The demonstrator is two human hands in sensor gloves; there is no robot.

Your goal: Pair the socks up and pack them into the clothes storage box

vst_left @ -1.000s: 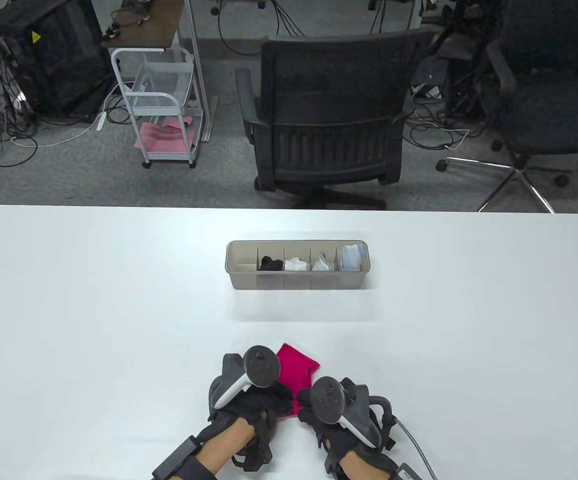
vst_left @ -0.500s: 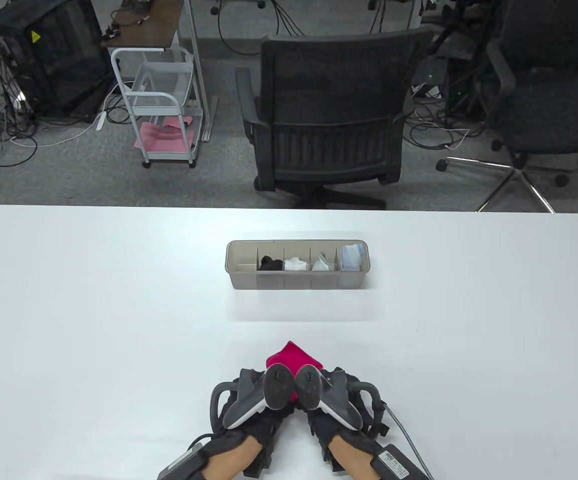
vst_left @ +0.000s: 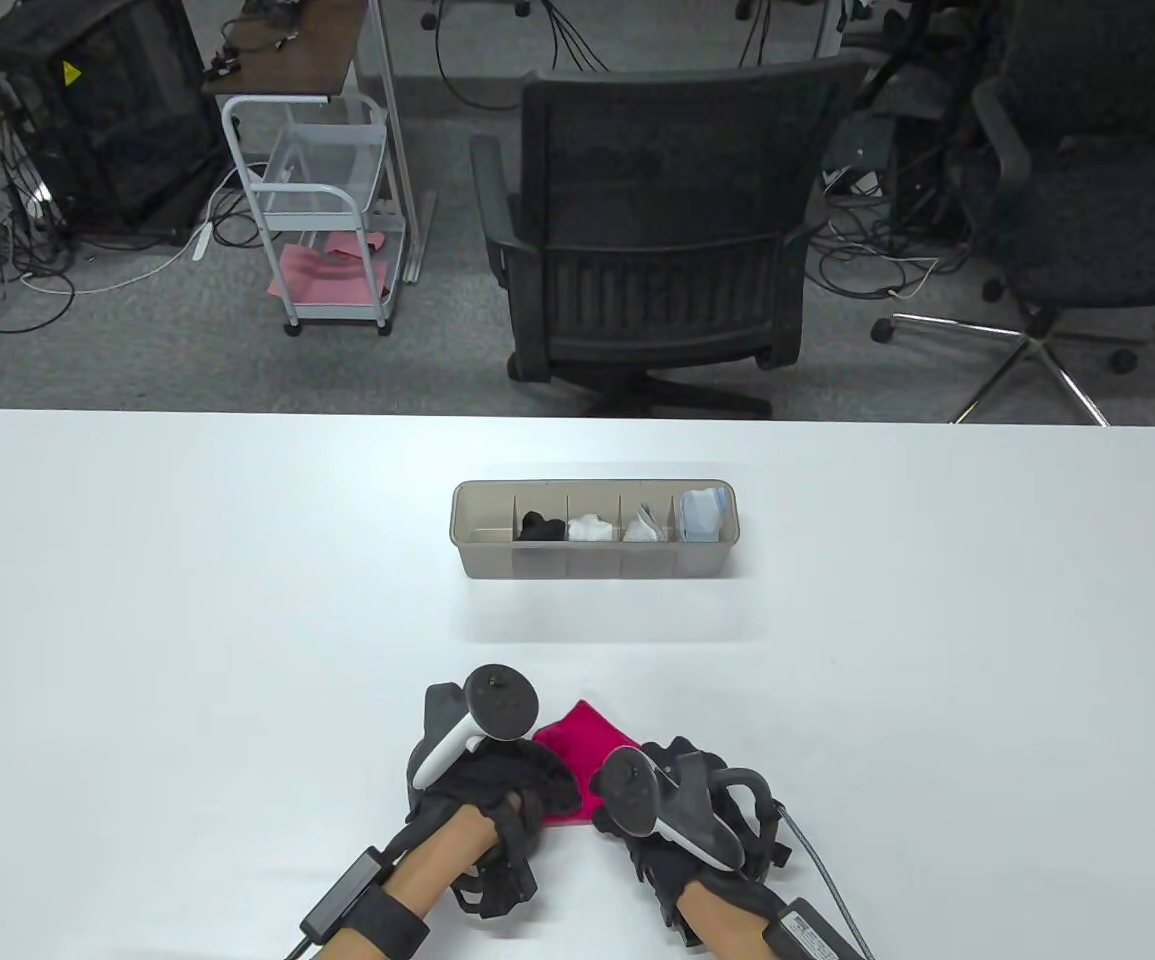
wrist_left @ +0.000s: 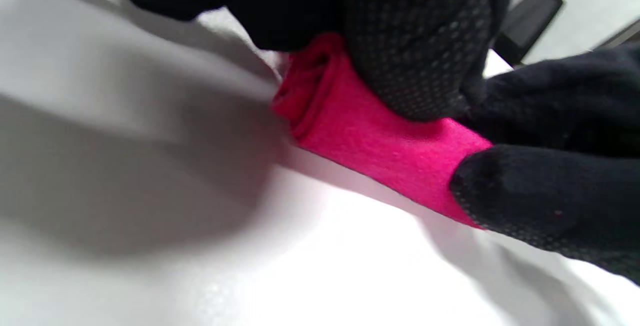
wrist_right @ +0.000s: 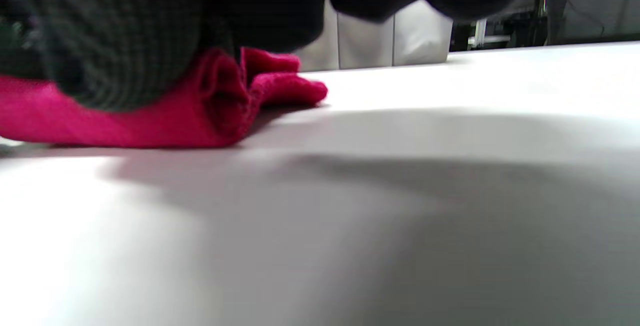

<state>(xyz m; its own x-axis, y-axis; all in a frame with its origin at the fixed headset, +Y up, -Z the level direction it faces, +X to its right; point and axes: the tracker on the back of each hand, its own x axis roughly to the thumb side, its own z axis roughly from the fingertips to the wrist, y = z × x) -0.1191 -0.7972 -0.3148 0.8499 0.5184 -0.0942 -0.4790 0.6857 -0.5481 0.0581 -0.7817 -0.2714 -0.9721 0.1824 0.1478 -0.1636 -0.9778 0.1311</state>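
Socks: pink pair on tabletop near edge, half rolled. Left hand and right hand both clamped on roll, likely compacting it for storage box's empty leftmost compartment.

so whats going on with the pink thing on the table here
A person in sensor gloves is rolling up pink socks on the white table. The left hand and right hand both press on the roll, fingers curled over it. The storage box beyond them already holds black, white, pale and light blue bundles; its leftmost compartment looks empty.
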